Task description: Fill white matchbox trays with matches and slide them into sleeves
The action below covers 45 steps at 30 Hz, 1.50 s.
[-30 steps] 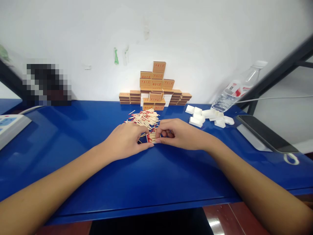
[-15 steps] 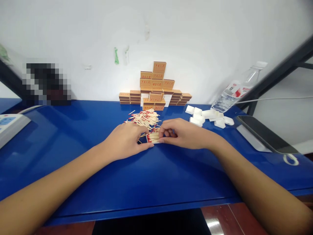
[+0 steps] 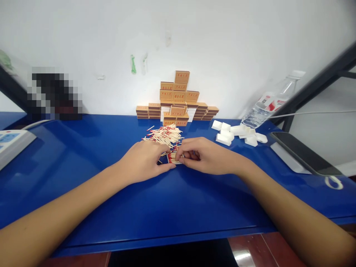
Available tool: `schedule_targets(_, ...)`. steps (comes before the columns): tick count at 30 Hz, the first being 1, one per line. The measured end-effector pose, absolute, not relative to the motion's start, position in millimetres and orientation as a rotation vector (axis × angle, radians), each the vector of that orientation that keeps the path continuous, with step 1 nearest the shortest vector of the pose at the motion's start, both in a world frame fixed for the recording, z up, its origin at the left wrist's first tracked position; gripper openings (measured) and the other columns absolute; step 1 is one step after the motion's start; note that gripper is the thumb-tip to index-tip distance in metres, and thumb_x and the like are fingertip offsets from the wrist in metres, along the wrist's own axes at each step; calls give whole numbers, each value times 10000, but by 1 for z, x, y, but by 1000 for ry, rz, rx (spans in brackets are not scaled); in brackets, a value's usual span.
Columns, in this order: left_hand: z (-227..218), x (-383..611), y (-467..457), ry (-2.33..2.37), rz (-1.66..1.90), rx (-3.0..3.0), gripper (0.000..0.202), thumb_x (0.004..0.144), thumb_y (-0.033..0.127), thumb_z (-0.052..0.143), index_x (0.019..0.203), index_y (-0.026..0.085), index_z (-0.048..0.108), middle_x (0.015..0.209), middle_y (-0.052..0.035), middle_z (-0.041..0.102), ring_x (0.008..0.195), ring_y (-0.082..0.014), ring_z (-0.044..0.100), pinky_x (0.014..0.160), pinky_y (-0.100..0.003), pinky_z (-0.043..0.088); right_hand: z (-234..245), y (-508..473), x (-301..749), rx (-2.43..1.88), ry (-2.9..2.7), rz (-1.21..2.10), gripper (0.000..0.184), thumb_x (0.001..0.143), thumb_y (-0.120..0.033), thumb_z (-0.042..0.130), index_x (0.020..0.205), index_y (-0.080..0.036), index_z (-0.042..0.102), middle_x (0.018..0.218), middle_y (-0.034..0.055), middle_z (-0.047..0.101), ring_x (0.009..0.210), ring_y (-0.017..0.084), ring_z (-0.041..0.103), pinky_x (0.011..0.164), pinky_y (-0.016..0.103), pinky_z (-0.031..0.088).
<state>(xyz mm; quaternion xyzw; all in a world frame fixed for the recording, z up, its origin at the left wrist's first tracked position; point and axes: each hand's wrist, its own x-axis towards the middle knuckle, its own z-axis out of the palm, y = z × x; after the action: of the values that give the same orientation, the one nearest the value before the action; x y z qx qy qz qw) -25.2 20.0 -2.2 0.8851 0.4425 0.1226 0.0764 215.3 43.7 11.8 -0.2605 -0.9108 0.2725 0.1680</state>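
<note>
A loose pile of red-tipped matches [image 3: 164,134] lies on the blue table [image 3: 178,207]. Just in front of it sits a small white tray filled with matches [image 3: 172,158]. My left hand [image 3: 143,160] has its fingers curled against the left side of that tray. My right hand [image 3: 204,155] pinches the tray's right end with curled fingers. Both hands rest on the table top.
Brown matchboxes [image 3: 176,99] are stacked against the white wall. Several white inner trays [image 3: 239,132] lie to the right, near a plastic water bottle [image 3: 271,100] and a dark phone [image 3: 304,154]. A white device [image 3: 11,142] sits at the far left.
My right hand has shifted slightly left and closed tighter on the tray's end. The left hand has hardly moved.
</note>
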Motion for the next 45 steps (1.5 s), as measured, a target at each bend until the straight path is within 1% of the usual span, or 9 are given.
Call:
schedule_targets(4,-1,-26,21,1300,396,2672,302,927,493,688,889,193,683,689,10,625,570,-134,515,556,-279,304,11,43,214,-737,-2555,750,149,925,-130,621,991,-194,739,816,1,618,686,126,521,639,268,417)
schedule_targets(9,-1,-25,20,1297,380,2678,314,925,496,688,870,187,679,690,3,631,561,-133,516,547,-279,310,8,43,212,-723,-2584,769,164,955,-147,609,1013,-213,748,901,25,660,718,131,543,672,276,435)
schedule_targets(13,-1,-25,20,1290,384,2671,292,931,482,686,900,192,687,689,9,628,564,-134,515,555,-279,310,8,42,211,-749,-2569,772,162,958,-148,611,1015,-204,752,896,29,656,714,131,540,668,274,438)
schedule_targets(17,0,-24,20,1296,388,2675,299,923,478,695,853,188,673,678,9,623,555,-128,504,553,-275,298,9,42,213,-708,-2595,782,167,931,-132,635,1028,-202,752,905,26,666,719,129,540,683,273,445)
schedule_targets(27,3,-26,22,1325,468,2607,315,909,496,697,857,186,680,663,10,626,560,-129,508,561,-277,311,13,49,220,-786,-2553,722,75,895,-181,676,920,-202,744,798,-4,621,683,123,522,616,254,412)
schedule_targets(31,3,-25,22,1311,504,2558,283,905,469,700,854,192,687,620,21,608,550,-129,507,554,-275,305,15,49,220,-805,-2566,732,73,894,-186,686,917,-205,753,816,0,629,683,122,528,616,255,409)
schedule_targets(37,2,-25,21,1303,506,2560,296,892,474,716,841,185,679,647,21,619,554,-122,513,546,-270,301,15,51,222,-827,-2587,748,90,910,-258,702,910,-208,777,821,10,623,681,124,533,602,257,396)
schedule_targets(41,2,-24,18,1210,531,2504,303,897,500,716,954,202,723,629,41,600,563,-120,531,554,-265,330,17,59,228,-965,-2457,610,180,924,-350,683,855,-200,755,708,-5,588,616,126,500,577,268,379)
schedule_targets(45,1,-20,13,1105,438,2529,294,908,481,713,1028,215,744,637,41,600,570,-118,547,555,-265,338,22,76,245,-1286,-2242,241,251,937,-399,629,827,-199,732,621,3,571,569,152,488,572,300,356)
